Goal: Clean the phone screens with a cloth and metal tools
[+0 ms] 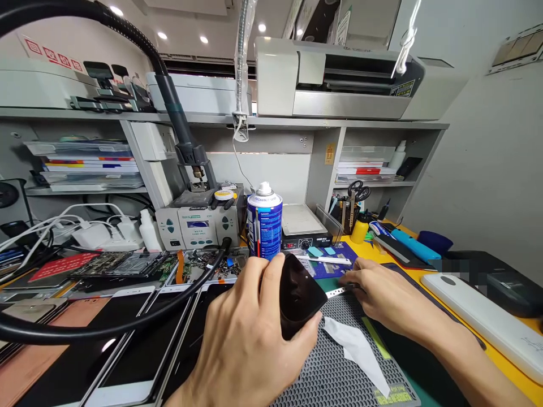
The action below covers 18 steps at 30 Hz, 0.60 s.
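My left hand (250,328) is wrapped round a glossy black phone (299,294), held tilted above the grey textured mat (339,345). A reflection shows on its dark face. On the right, the curled fingers of my right hand (373,285) are closed at the end of a thin silver strip with a row of holes (336,292). Part of that strip is hidden behind the phone and under my fingers. A crumpled white wipe (360,350) lies on the mat just below the phone.
A blue spray can (264,223) stands behind my left hand, beside a rework station (199,223). Its black hose (127,333) loops across several phone screens (139,345) at left. A white power bank-like slab (479,322) lies at right. A printer (339,79) sits on the shelf.
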Motion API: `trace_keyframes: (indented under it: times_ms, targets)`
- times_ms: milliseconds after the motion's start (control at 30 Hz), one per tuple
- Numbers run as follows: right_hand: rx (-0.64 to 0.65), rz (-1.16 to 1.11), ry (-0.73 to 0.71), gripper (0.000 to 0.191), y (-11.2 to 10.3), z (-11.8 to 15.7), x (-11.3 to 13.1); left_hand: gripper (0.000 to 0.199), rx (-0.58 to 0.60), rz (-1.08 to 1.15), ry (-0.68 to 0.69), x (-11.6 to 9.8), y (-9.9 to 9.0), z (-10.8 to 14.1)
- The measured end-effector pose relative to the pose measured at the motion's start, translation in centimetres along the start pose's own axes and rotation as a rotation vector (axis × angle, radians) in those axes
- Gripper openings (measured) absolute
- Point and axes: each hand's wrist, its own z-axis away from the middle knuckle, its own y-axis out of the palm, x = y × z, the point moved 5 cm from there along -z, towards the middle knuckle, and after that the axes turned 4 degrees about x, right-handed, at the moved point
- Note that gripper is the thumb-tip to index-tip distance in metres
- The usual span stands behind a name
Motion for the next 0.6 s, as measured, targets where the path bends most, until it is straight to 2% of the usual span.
trace_keyframes:
  times_ms: [100,200,433,533,600]
  targets:
    - [-0.003,-0.127,-0.013,0.027,-1.0,0.3,0.7,0.059,0.056,-0.013,-0.012,0.1,0.4,0.1]
    - [0.106,-0.34,-0.036,0.019,-1.3,1.0,2.0,0.058,0.097,-0.034,-0.021,0.1,0.8,0.0]
    - [0.254,-0.42,-0.062,0.014,-0.1,1.7,3.0,0.057,0.115,-0.051,-0.025,0.1,1.2,0.1]
    - [0.276,-0.677,-0.041,0.021,0.1,1.3,2.9,0.059,0.132,-0.026,-0.022,0.0,1.4,0.3]
    - [0.232,-0.893,-0.032,0.024,-0.3,0.9,3.0,0.059,0.148,-0.006,-0.009,-0.2,1.5,0.5]
